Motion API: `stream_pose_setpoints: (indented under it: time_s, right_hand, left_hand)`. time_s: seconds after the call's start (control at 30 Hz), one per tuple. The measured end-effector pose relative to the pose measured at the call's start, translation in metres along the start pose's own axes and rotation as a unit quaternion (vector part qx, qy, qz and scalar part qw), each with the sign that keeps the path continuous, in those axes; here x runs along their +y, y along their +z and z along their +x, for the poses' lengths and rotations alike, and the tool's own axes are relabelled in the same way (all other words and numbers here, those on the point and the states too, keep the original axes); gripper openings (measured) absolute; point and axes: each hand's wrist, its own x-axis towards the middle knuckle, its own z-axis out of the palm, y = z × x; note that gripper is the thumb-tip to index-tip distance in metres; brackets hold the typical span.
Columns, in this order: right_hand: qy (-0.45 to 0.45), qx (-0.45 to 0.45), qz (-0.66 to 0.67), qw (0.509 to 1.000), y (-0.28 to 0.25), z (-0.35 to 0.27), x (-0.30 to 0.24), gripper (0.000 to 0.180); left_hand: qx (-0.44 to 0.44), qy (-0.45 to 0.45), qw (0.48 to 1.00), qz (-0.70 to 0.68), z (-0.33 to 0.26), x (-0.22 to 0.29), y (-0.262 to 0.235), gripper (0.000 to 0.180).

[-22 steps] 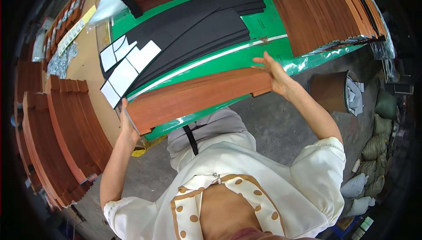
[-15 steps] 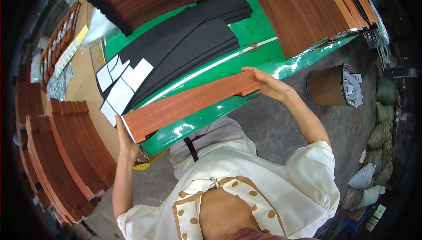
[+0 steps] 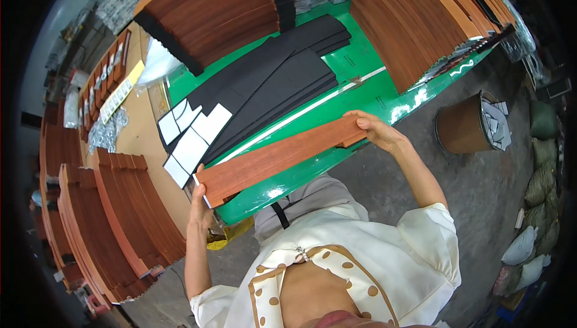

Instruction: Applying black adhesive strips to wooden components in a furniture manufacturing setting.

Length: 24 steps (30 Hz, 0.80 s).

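1. Workshop seen from above: a glossy green table (image 3: 384,96) runs diagonally across a grey concrete floor, with stock ranged around it within arm's reach.
2. Far left, stacks of long reddish-brown wood-grain boards (image 3: 129,220) lean in rows on the floor beside the table's left end.
3. Left hand (image 3: 200,208) grips the lower left end of a long reddish-brown wood-grain plank (image 3: 279,158), thumb on top, fingers curled under, supporting it from below.
4. That plank hangs level just over the table's near edge, held at both ends so it does not sag.
5. Behind it, long black foam strips (image 3: 276,84) with white backing sheets (image 3: 192,138) lie fanned across the table's middle.
6. Right hand (image 3: 378,132) clamps the plank's upper right end, fingers folded over its edge.
7. More wood-grain boards are stacked at the far left (image 3: 216,12) and far right (image 3: 421,21) corners.
8. Right of the table, a brown round bin (image 3: 466,129) holds scraps.
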Motion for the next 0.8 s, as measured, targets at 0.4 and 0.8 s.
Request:
stream_pose_setpoints:
  time_s: [0.4, 0.8]
  right_hand:
    - [0.054, 0.051, -0.006, 0.997, 0.006, -0.001, -0.018, 0.076]
    - [0.067, 0.027, -0.016, 0.997, 0.021, 0.028, -0.025, 0.089]
  left_hand:
    - [0.082, -0.011, 0.994, -0.067, -0.02, -0.017, 0.002, 0.081]
    - [0.132, -0.014, 0.988, -0.077, -0.049, -0.021, 0.011, 0.085]
